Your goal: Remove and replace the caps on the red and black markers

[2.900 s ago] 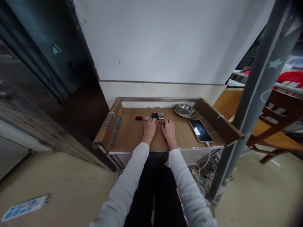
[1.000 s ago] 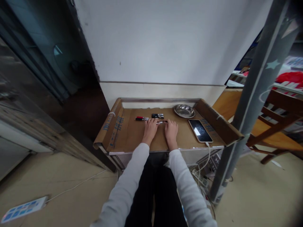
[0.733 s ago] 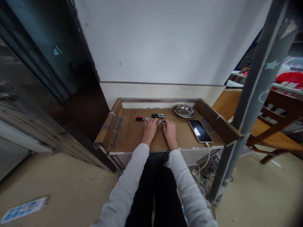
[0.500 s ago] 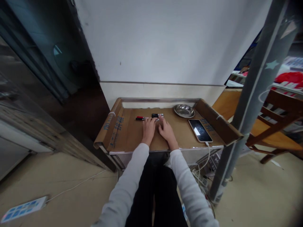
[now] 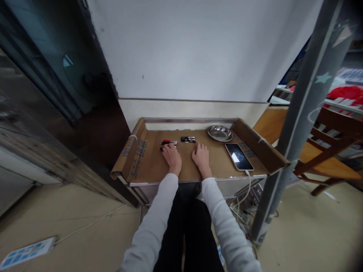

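Observation:
My left hand [image 5: 172, 158] rests on the cardboard-covered table [image 5: 154, 166], its fingers closed over a black-ended marker [image 5: 162, 148] that they partly cover. Just beyond these fingertips a red-ended marker [image 5: 167, 141] and another black-ended one [image 5: 164, 143] lie side by side. My right hand [image 5: 202, 158] lies palm down on the cardboard, fingers loosely apart, with nothing seen in it. Ahead of it, a small group of black markers [image 5: 187, 139] lies together, apart from the fingertips.
A shiny metal bowl [image 5: 220, 133] stands at the back right. In front of it lies a phone [image 5: 239, 156] with a white cable [image 5: 249, 185] hanging over the edge. Raised cardboard sides [image 5: 261, 145] border the table. A grey post [image 5: 295, 128] and wooden chair [image 5: 326, 155] stand right.
My left hand has moved left and back from the middle, and a black-ended marker now lies by the left pair. My right hand has drawn slightly back from the black markers.

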{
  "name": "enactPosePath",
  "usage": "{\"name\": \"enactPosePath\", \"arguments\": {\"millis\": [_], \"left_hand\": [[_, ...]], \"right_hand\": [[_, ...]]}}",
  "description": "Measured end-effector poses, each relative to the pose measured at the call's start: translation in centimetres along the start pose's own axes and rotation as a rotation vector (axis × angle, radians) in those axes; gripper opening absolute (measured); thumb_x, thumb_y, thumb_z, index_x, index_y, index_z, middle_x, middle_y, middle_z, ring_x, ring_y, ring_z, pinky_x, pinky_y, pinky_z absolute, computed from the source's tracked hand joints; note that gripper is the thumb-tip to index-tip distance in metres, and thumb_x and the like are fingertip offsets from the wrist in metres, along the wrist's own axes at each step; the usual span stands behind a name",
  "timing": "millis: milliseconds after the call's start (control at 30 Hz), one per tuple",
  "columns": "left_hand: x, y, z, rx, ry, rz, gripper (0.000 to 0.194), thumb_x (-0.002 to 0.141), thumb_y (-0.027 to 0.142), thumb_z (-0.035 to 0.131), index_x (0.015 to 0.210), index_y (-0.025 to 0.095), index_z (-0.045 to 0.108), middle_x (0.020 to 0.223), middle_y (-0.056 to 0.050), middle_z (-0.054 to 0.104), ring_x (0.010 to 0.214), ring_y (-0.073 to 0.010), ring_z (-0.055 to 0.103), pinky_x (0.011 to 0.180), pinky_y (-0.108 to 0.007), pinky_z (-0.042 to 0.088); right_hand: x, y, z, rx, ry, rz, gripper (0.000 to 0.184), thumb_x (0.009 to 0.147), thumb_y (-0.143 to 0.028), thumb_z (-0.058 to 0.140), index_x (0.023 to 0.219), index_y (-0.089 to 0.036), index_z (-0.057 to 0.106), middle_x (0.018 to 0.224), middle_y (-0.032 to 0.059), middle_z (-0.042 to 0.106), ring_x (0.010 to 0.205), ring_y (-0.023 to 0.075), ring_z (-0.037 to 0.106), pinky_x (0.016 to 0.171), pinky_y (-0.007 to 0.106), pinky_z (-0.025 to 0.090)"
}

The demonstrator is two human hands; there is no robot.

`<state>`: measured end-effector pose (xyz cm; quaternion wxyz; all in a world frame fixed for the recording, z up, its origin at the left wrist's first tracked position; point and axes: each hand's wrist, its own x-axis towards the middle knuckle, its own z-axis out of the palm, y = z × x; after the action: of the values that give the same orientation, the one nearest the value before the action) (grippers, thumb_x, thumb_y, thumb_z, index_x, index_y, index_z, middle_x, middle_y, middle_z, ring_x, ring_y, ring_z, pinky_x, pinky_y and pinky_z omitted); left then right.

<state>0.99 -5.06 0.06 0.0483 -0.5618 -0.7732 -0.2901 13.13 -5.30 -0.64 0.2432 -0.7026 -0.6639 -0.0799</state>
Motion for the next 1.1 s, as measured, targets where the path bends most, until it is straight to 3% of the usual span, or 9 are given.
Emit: {"name": "enactPosePath", "arguments": {"millis": [300,700,767,933,1100], "left_hand": [[0.5,0.5,0.6,-0.128,-0.01,0.121,0.028,0.083,0.008,0.032,0.108,0.012,0.045,0.114,-0.017,0.044,0.102,-0.0249,0.05,0.085,-0.038,0.04],[0.3,0.9,0.4,-0.056,-0.026,0.156,0.025,0.083,0.013,0.037,0.106,0.012,0.045,0.11,-0.016,0.048,0.101,-0.027,0.048,0.085,-0.04,0.038],[0.1,1.2,0.3,-0.054,-0.044,0.221,0.026,0.083,0.012,0.036,0.107,0.012,0.046,0.11,-0.016,0.048,0.103,-0.0268,0.047,0.087,-0.04,0.037],[0.2,1.9,0.6,-0.082,-0.116,0.558,0.033,0.083,0.01,0.034,0.114,0.011,0.046,0.114,-0.015,0.051,0.107,-0.0247,0.046,0.091,-0.037,0.035],[0.6,1.9,1.3,-0.116,-0.146,0.634,0.039,0.083,0.011,0.035,0.121,0.014,0.044,0.122,-0.013,0.05,0.112,-0.0224,0.044,0.095,-0.038,0.032]], "right_hand": [[1.4,1.0,-0.7,-0.032,-0.078,-0.095,0.046,0.083,-0.021,0.042,0.129,-0.023,0.045,0.102,0.0112,0.053,0.094,0.0233,0.045,0.08,0.033,0.034],[1.8,1.3,-0.5,-0.048,-0.066,-0.091,0.038,0.085,-0.023,0.041,0.122,-0.028,0.051,0.102,0.0104,0.05,0.095,0.0239,0.044,0.08,0.033,0.033],[1.7,1.3,-0.5,-0.051,-0.054,-0.084,0.039,0.085,-0.023,0.042,0.123,-0.027,0.05,0.103,0.0109,0.05,0.096,0.0245,0.044,0.08,0.033,0.033],[1.9,1.3,-0.3,-0.049,-0.05,-0.08,0.034,0.084,-0.021,0.043,0.116,-0.023,0.053,0.105,0.012,0.051,0.098,0.0251,0.044,0.08,0.034,0.034],[2.1,1.4,-0.2,-0.017,-0.046,-0.081,0.026,0.084,-0.019,0.04,0.105,-0.017,0.055,0.103,0.012,0.052,0.096,0.0233,0.045,0.081,0.032,0.033]]}}
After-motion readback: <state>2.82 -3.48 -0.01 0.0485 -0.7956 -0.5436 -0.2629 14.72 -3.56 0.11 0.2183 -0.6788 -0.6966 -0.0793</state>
